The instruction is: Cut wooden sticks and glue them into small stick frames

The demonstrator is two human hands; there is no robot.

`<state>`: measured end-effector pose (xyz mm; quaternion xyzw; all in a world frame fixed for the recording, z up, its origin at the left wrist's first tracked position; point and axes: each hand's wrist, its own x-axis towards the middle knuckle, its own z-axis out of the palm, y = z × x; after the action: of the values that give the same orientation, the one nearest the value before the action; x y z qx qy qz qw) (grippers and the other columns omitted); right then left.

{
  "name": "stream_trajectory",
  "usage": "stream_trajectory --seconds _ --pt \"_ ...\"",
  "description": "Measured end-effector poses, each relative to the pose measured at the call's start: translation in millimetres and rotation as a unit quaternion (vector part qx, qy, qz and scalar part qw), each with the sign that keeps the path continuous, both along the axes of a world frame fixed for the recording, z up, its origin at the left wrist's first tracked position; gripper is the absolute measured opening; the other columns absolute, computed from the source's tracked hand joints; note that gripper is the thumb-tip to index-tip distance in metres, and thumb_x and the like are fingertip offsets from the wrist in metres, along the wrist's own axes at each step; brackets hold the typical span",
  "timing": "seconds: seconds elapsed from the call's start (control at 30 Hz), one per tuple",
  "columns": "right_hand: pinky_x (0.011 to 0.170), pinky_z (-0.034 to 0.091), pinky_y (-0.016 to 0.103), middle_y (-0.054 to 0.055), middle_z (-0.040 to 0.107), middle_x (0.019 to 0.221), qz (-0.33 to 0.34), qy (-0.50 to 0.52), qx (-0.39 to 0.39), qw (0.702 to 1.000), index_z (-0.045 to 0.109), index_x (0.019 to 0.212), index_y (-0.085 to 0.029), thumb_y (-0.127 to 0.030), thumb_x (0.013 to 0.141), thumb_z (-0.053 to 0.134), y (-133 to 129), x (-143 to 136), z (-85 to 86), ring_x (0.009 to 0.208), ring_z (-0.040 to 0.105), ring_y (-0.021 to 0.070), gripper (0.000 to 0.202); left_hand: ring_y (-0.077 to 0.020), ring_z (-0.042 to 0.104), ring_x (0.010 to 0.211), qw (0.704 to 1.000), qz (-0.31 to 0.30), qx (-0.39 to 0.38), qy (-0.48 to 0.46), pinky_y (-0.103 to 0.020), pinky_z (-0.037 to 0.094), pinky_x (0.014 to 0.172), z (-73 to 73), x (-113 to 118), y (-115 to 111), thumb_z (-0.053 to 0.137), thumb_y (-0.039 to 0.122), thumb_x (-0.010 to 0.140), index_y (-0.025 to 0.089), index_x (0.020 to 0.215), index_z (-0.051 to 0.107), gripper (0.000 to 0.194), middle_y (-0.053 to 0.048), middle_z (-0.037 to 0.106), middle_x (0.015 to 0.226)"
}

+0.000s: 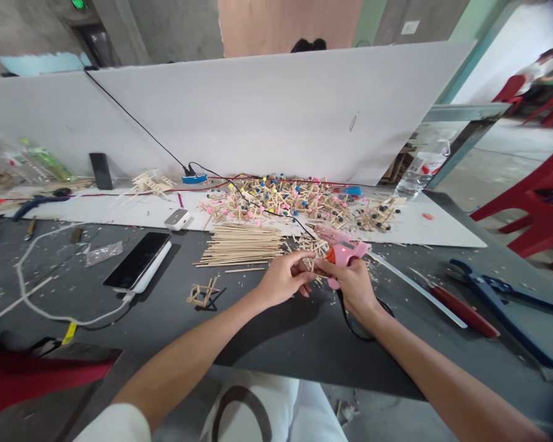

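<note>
My right hand (354, 283) is closed round a pink glue gun (350, 250) with an orange part near its nozzle and a long white glue stick (419, 288) at its back. Close to the nozzle, my left hand (288, 277) pinches something small made of thin wood; its shape is mostly hidden by the fingers. A row of thin wooden sticks (239, 244) lies just beyond my left hand. On the grey table (258, 344), left of that hand, rests a small open frame of sticks (203, 293). Short stick pieces are scattered behind the glue gun.
Many short sticks with coloured ball ends (276, 197) cover the white board. To the left lie a phone (138, 261) and a white cable (23, 276). At right are a red-handled tool (465, 311), blue-handled pliers (502, 313) and a bottle (426, 164).
</note>
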<state>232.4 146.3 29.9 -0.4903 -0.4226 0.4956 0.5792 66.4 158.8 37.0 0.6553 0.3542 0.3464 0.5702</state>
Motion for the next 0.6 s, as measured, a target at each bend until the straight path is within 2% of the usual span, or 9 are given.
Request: stream_trajectory --seconds 0.17,0.3,0.43,0.6 --pt "0.055 0.047 0.026 -0.001 0.06 0.06 0.015 -0.005 0.008 1.0 0.061 0.063 -0.017 -0.036 0.066 0.08 -2.3 -1.3 4.2 0.054 0.052 0.0121 0.027 -0.015 0.064 0.055 0.999 0.014 -0.005 -0.031 -0.024 0.054 0.051 0.2 3.7 -2.6 0.07 0.034 0.081 0.015 0.126 0.058 0.05 0.002 0.059 0.067" --pt "0.055 0.047 0.026 -0.001 0.059 0.06 0.017 0.009 0.005 1.0 0.062 0.063 -0.016 -0.032 0.066 0.081 -2.5 -0.3 5.2 0.054 0.051 0.0115 0.025 -0.0147 0.064 0.058 1.0 0.003 0.0 -0.021 -0.026 0.056 0.054 -1.6 2.3 -1.2 0.073 0.031 0.079 0.015 0.129 0.057 0.055 -0.002 0.064 0.075" --pt "0.061 0.052 0.027 -0.002 0.059 0.059 0.005 0.025 -0.004 1.0 0.062 0.062 -0.017 -0.031 0.061 0.084 0.3 2.8 5.9 0.054 0.053 0.0116 0.026 -0.0133 0.063 0.06 0.997 -0.001 0.069 0.027 -0.025 0.055 0.058 -5.4 -3.5 4.7 0.072 0.027 0.079 0.014 0.129 0.058 0.054 -0.005 0.07 0.083" --pt "0.066 0.056 0.03 0.0 0.066 0.065 0.006 0.038 -0.017 0.999 0.066 0.065 -0.017 -0.031 0.057 0.086 1.1 3.9 9.1 0.058 0.061 0.0147 0.026 -0.015 0.065 0.068 0.979 0.0 0.182 0.089 -0.025 0.053 0.067 -8.9 -8.5 10.8 0.072 0.036 0.08 0.015 0.128 0.061 0.054 -0.008 0.074 0.088"
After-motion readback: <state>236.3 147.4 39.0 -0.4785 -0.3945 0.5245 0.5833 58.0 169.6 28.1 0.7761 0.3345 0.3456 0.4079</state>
